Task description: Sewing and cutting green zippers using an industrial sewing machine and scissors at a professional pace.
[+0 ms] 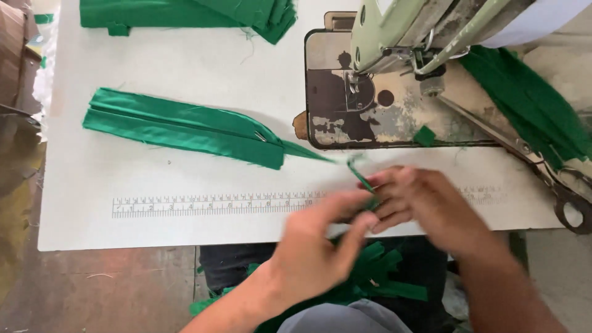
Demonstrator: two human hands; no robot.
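Note:
My left hand [320, 237] and my right hand [419, 200] meet at the front edge of the white sewing table [185, 74], both blurred by motion. Between their fingers is a narrow green zipper strip [359, 176] that rises toward the sewing machine. A folded green fabric piece with a zipper [185, 126] lies flat on the table to the left, its thin tail pointing at my hands. More green strips [376, 274] hang in my lap below the table edge.
An old pale green sewing machine [407, 31] stands on a worn metal bed plate [370, 111]. Large scissors [542, 169] lie at the right. Green fabric piles sit at the top [185, 12] and right [530, 98]. A printed ruler [209, 205] runs along the table front.

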